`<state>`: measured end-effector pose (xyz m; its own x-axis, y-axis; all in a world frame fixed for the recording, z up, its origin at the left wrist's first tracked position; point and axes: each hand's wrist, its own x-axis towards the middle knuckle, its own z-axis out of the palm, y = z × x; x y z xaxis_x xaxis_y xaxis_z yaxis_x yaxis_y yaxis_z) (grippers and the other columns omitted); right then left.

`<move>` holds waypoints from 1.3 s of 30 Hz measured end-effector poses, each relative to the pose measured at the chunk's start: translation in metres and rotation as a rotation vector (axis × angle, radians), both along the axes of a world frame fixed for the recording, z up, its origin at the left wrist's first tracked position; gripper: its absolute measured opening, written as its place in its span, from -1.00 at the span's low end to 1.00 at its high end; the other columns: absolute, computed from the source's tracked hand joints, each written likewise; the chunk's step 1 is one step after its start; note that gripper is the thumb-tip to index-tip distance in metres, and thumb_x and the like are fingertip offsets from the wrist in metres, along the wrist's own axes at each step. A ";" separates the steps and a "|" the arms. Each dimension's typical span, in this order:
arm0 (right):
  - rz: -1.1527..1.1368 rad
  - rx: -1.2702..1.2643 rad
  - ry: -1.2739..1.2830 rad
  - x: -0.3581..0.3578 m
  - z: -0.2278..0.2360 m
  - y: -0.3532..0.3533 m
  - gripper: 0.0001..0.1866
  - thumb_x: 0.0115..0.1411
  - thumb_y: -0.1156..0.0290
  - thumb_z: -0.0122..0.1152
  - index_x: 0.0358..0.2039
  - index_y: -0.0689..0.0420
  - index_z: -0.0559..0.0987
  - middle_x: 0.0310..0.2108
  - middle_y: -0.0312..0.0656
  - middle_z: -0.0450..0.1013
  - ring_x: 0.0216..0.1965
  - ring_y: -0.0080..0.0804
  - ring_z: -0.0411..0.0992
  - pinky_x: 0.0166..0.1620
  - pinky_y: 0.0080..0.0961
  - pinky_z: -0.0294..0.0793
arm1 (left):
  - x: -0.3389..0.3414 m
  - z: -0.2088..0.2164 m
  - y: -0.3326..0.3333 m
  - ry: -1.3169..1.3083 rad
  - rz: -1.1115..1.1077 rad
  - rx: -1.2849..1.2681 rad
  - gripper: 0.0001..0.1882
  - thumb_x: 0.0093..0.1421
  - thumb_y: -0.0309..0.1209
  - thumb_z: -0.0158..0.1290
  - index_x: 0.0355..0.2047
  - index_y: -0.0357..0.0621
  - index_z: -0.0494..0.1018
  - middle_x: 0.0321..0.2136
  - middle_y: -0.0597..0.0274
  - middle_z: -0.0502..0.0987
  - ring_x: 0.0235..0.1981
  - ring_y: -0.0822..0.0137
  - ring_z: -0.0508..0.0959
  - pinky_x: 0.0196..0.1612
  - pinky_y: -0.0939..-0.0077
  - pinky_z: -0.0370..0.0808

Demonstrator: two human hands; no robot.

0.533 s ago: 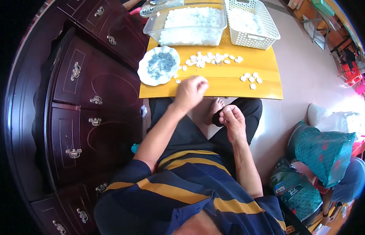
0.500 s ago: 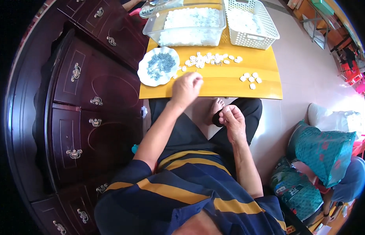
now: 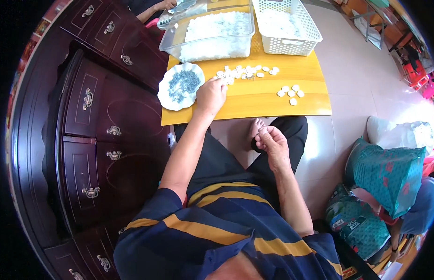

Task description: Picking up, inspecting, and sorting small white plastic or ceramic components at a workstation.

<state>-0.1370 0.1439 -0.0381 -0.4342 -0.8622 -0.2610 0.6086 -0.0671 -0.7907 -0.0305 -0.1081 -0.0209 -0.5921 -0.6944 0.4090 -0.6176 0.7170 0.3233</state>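
My left hand (image 3: 211,96) is over the wooden table with its fingers bent and pressed together. Its fingertips are at the left end of a loose pile of small white plastic pieces (image 3: 242,72), and what they pinch is hidden. Beside that hand stands a white scalloped dish (image 3: 165,95) with many small dark grey slender parts (image 3: 183,84) in it. Above my lap, in front of the table edge, my right hand (image 3: 274,148) is closed, thumb against fingers; anything in the pinch is too small to make out. Several white pieces (image 3: 291,93) lie in a separate group on the right.
At the back of the yellow table (image 3: 273,107) stand a clear tub (image 3: 217,53) of white pieces and a white perforated basket (image 3: 291,46). A dark cabinet (image 3: 128,102) borders the left. Another person's hand (image 3: 166,4) shows behind the tub. Teal bags (image 3: 389,177) sit right.
My left hand has moved forward and slightly left to the edge of the white pile. My right hand stays pinched above my lap. The view has shifted a little, and another person's hand now shows.
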 end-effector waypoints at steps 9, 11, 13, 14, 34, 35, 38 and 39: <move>0.025 0.007 0.040 0.000 0.001 0.003 -0.84 0.45 0.30 0.16 -0.27 0.08 0.54 -0.39 -0.36 0.55 -0.43 -0.70 0.46 -0.30 -0.75 0.46 | 0.009 0.005 0.016 -0.038 -0.172 0.084 -0.89 0.23 -0.43 0.09 -0.35 -0.23 0.46 -0.44 -0.02 0.59 -0.36 -0.08 0.62 -0.29 0.09 0.54; 0.023 0.005 0.029 -0.001 -0.003 0.004 -0.85 0.44 0.31 0.16 -0.26 0.09 0.54 -0.38 -0.36 0.55 -0.42 -0.70 0.46 -0.30 -0.74 0.46 | 0.008 0.015 0.038 0.072 -0.248 0.158 -0.91 0.22 -0.46 0.10 -0.36 -0.23 0.45 -0.47 0.01 0.58 -0.42 -0.01 0.61 -0.32 0.17 0.54; 0.024 0.007 0.017 -0.001 -0.005 0.004 -0.85 0.44 0.31 0.16 -0.24 0.09 0.54 -0.37 -0.36 0.55 -0.41 -0.69 0.46 -0.29 -0.73 0.46 | 0.008 0.017 0.064 0.245 -0.304 0.373 -0.95 0.19 -0.54 0.14 -0.36 -0.24 0.48 -0.54 0.17 0.56 -0.56 0.34 0.56 -0.42 0.48 0.51; 0.019 0.018 0.028 0.001 -0.003 0.003 -0.86 0.44 0.32 0.17 -0.23 0.10 0.55 -0.36 -0.35 0.56 -0.41 -0.69 0.47 -0.29 -0.73 0.46 | 0.009 0.019 0.075 0.240 -0.306 0.381 -0.95 0.19 -0.54 0.14 -0.36 -0.24 0.48 -0.54 0.17 0.56 -0.56 0.34 0.56 -0.42 0.48 0.51; 0.005 0.000 0.050 0.001 -0.002 0.001 -0.88 0.41 0.33 0.22 -0.19 0.09 0.60 -0.33 -0.37 0.60 -0.39 -0.73 0.47 -0.26 -0.77 0.45 | 0.015 0.021 0.123 0.394 -0.406 1.085 -0.91 0.26 -0.64 0.14 -0.23 -0.29 0.58 -0.37 0.36 0.61 -0.40 0.62 0.56 -0.29 0.76 0.50; 0.008 0.003 0.055 0.002 -0.002 0.001 -0.88 0.41 0.32 0.22 -0.18 0.09 0.61 -0.34 -0.38 0.60 -0.39 -0.73 0.47 -0.26 -0.77 0.44 | 0.015 0.018 0.123 0.392 -0.405 1.087 -0.91 0.26 -0.64 0.14 -0.23 -0.29 0.58 -0.37 0.36 0.61 -0.40 0.62 0.56 -0.29 0.76 0.50; 0.002 0.007 0.067 0.003 -0.001 0.001 -0.88 0.41 0.33 0.22 -0.19 0.09 0.62 -0.34 -0.38 0.60 -0.39 -0.72 0.46 -0.26 -0.77 0.43 | 0.016 0.010 0.123 0.439 -0.445 1.057 -0.88 0.25 -0.65 0.15 -0.20 -0.27 0.55 -0.36 0.36 0.60 -0.37 0.61 0.59 -0.26 0.75 0.53; -0.001 0.008 0.067 0.002 -0.002 0.001 -0.88 0.41 0.33 0.22 -0.19 0.09 0.62 -0.34 -0.38 0.60 -0.39 -0.72 0.46 -0.26 -0.77 0.43 | 0.015 0.009 0.123 0.441 -0.434 1.026 -0.86 0.25 -0.66 0.15 -0.19 -0.26 0.54 -0.35 0.37 0.59 -0.37 0.61 0.59 -0.25 0.75 0.53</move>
